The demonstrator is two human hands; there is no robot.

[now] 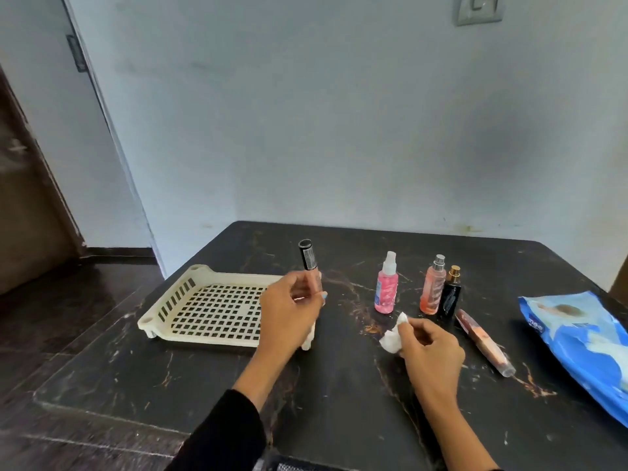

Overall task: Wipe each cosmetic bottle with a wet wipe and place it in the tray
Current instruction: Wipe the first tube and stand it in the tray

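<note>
My left hand (289, 311) grips a slim clear tube with a black cap (308, 263), held upright above the right edge of the cream slotted tray (190, 300). My right hand (431, 351) pinches a crumpled white wet wipe (392, 338) just above the table. A pink spray bottle (386, 287), a peach spray bottle (432, 287) and a small black bottle with a gold cap (450, 294) stand upright behind my right hand. A brown-and-clear tube (484, 341) lies on the table to the right of that hand.
A blue wet-wipe pack (584, 338) lies at the table's right edge. The dark marble-patterned table (204, 385) stands against a pale wall. A dark door and floor lie to the left.
</note>
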